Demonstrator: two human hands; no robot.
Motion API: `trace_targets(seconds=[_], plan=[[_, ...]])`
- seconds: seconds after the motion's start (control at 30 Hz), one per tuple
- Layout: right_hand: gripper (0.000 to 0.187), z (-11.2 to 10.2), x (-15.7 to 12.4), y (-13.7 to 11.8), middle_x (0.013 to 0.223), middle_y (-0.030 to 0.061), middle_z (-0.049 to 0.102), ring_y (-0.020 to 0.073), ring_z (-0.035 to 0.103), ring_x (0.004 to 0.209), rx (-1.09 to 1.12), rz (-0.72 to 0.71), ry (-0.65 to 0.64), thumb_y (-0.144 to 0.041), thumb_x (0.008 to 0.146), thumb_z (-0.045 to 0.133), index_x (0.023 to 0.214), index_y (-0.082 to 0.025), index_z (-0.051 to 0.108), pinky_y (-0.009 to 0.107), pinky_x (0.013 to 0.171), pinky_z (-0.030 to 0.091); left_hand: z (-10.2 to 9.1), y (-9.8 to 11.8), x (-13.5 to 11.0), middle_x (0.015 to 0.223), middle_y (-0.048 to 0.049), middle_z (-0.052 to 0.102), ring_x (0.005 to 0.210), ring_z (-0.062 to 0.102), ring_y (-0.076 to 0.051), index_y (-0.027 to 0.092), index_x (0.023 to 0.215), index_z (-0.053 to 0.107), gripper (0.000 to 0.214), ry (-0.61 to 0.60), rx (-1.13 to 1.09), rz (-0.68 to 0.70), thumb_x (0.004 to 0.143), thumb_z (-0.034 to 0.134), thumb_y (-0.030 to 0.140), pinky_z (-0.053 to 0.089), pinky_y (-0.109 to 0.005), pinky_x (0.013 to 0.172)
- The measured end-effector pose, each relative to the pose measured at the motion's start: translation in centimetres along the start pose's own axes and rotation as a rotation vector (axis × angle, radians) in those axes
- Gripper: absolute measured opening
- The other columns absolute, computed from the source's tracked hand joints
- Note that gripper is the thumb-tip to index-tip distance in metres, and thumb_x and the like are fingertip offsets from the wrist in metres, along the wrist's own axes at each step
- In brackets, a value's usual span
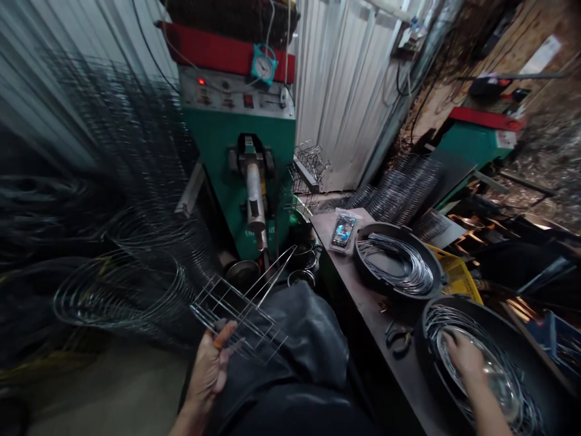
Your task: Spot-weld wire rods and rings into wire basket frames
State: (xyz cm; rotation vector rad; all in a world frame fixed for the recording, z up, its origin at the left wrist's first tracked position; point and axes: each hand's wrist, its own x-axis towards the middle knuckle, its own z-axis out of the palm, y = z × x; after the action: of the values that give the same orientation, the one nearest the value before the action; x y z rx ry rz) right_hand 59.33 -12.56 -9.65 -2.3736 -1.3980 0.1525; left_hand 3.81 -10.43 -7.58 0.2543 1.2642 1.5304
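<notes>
My left hand grips the near left edge of a wire grid frame with long wire prongs, held over my dark apron. Orange wrapping covers one of its fingers. My right hand reaches into the nearer black round tray, fingers drawn together and pointing down at a shiny round dish. Wire rings lie around that dish. What the right fingertips hold, if anything, is hidden. Pliers with dark handles rest on the bench beside this tray.
A green machine with a protruding electrode arm stands ahead. On the bench are a phone and another black tray of bent wires. Wire hoops pile up at left. A yellow crate sits behind the trays.
</notes>
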Motion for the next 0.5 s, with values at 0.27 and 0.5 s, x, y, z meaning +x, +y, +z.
trace_targets(seconds=[0.27, 0.5], plan=[[0.031, 5.0, -2.2, -30.4, 0.063, 0.0012, 0.063, 0.0135, 0.056, 0.058, 0.59, -0.561, -0.523, -0.046, 0.073, 0.055, 0.071, -0.017, 0.065, 0.023, 0.057, 0.042, -0.4, -1.1, -0.8, 0.091, 0.0021, 0.051, 0.087, 0.054, -0.016, 0.02, 0.076, 0.058, 0.036, 0.024, -0.074, 0.001, 0.048, 0.079, 0.028, 0.052, -0.029, 0.064], [0.028, 9.1, -4.6, -39.9, 0.053, -0.0039, 0.051, 0.0079, 0.044, 0.048, 0.883, -0.59, -0.809, -0.043, 0.074, 0.056, 0.064, -0.017, 0.058, 0.02, 0.048, 0.035, -1.1, -1.2, -1.5, 0.088, -0.0006, 0.055, 0.09, 0.053, -0.02, 0.019, 0.076, 0.058, 0.038, 0.087, -0.128, -0.005, 0.046, 0.079, 0.03, 0.05, -0.032, 0.066]])
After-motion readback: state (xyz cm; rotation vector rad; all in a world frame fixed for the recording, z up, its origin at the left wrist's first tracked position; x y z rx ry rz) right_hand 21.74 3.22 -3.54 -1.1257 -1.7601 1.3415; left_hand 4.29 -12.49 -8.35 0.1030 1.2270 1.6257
